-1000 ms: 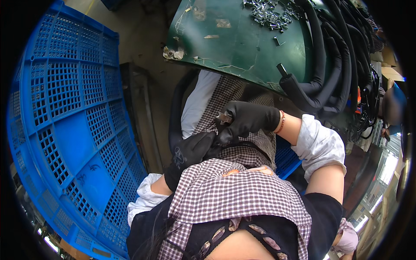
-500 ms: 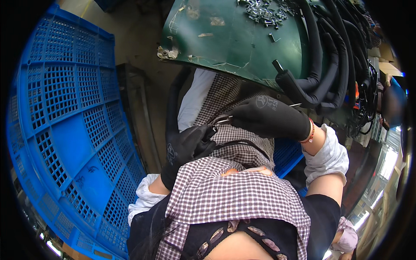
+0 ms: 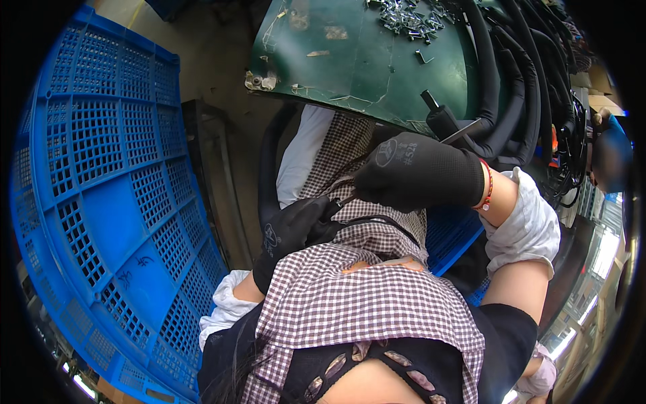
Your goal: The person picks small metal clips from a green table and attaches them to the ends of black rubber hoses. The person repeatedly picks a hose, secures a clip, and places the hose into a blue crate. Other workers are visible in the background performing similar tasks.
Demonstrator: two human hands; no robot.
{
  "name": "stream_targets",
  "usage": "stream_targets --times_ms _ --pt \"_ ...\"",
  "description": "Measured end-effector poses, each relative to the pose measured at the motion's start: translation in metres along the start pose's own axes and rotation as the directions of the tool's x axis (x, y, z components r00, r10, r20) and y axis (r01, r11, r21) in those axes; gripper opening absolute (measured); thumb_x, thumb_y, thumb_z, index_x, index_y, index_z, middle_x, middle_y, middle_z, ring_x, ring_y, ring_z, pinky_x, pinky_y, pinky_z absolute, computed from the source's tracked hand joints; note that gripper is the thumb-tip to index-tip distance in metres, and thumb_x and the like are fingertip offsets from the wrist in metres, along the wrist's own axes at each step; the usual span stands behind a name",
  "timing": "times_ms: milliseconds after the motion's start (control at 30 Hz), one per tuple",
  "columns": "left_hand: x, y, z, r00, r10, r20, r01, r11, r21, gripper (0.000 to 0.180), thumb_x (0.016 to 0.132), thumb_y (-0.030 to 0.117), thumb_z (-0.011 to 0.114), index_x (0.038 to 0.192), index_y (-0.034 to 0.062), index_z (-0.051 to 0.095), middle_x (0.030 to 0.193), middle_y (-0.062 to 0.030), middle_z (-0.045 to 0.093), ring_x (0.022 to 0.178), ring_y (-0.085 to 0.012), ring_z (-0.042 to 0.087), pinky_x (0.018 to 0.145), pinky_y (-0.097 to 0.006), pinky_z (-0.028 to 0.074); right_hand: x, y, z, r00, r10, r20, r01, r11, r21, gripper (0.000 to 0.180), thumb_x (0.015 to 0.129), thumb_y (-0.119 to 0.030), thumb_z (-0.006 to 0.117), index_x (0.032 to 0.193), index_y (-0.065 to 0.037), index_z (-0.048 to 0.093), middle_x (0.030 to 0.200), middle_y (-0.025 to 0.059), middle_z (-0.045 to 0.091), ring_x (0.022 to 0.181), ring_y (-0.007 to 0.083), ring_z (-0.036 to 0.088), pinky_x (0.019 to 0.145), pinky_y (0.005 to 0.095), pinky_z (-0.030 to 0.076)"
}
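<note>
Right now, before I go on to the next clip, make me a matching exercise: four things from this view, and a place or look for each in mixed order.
Things
1. Right hand
2. Small metal pieces
3. Left hand
4. Crate

Places and looks
A. Black-gloved, the hand nearer the crate
B. Blue, along the picture's left side
C. Black-gloved, next to a red bracelet
D. Heaped on the green table

Pairs: 1-C, 2-D, 3-A, 4-B

Over that table I see room at left; hoses and the right hand crowd its near right, a crate the far left.
</note>
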State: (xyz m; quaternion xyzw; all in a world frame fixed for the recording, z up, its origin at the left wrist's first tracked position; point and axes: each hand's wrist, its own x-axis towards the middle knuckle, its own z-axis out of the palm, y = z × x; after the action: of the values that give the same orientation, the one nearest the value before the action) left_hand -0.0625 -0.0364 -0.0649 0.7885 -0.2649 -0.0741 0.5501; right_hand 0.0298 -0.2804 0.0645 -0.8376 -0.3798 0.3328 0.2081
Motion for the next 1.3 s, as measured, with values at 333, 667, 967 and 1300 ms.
stream_targets --times_ms 333,667,967,1300 --pt "0.000 0.000 -0.004 0.994 0.097 0.052 -0.098 0.995 0.028 0.050 0.076 0.015 0.078 0.120 -0.0002 0.061 0.109 -0.0223 0.067 0.097 -0.0348 0.069 0.081 -0.040 0.056 0.018 -0.011 0.012 0.990 0.065 0.123 -0.059 0.997 -0.051 0.010 0.078 -0.014 0.065 0.084 -0.007 0.070 0.079 0.0108 0.069 0.073 0.0285 0.068 0.066 0.0371 0.055" --pt "-0.023 -0.029 -0.099 0.691 -0.401 -0.602 0.284 0.916 -0.284 0.038 0.094 0.025 0.053 0.120 -0.0029 0.056 0.096 -0.0124 0.064 0.076 -0.0190 0.060 0.065 -0.029 0.050 -0.067 0.003 -0.006 0.808 0.278 -0.520 -0.181 0.956 0.230 0.028 0.077 -0.025 0.074 0.098 -0.007 0.072 0.088 0.0144 0.069 0.080 0.0308 0.067 0.072 0.0405 0.053" --pt "0.073 0.102 -0.101 0.679 0.493 -0.544 -0.354 0.869 0.347 0.041 0.099 0.021 0.048 0.128 -0.0067 0.052 0.128 -0.0222 0.054 0.104 -0.0348 0.062 0.081 -0.041 0.053 -0.065 -0.014 0.079 0.546 0.028 -0.837 -0.272 0.951 -0.146 0.020 0.081 -0.024 0.062 0.096 -0.011 0.061 0.110 0.0100 0.061 0.071 0.0230 0.066 0.049 0.0370 0.051" --pt "0.168 0.189 0.022 0.881 0.472 0.021 -0.374 0.725 -0.578 0.048 0.100 0.026 0.047 0.136 -0.0054 0.044 0.137 -0.0220 0.047 0.115 -0.0356 0.056 0.091 -0.044 0.048 -0.176 -0.075 0.126 0.050 -0.233 -0.971 -0.671 0.712 -0.205 0.049 0.085 -0.023 0.065 0.133 -0.020 0.053 0.140 0.0209 0.047 0.066 0.0128 0.060 0.050 0.0239 0.050"
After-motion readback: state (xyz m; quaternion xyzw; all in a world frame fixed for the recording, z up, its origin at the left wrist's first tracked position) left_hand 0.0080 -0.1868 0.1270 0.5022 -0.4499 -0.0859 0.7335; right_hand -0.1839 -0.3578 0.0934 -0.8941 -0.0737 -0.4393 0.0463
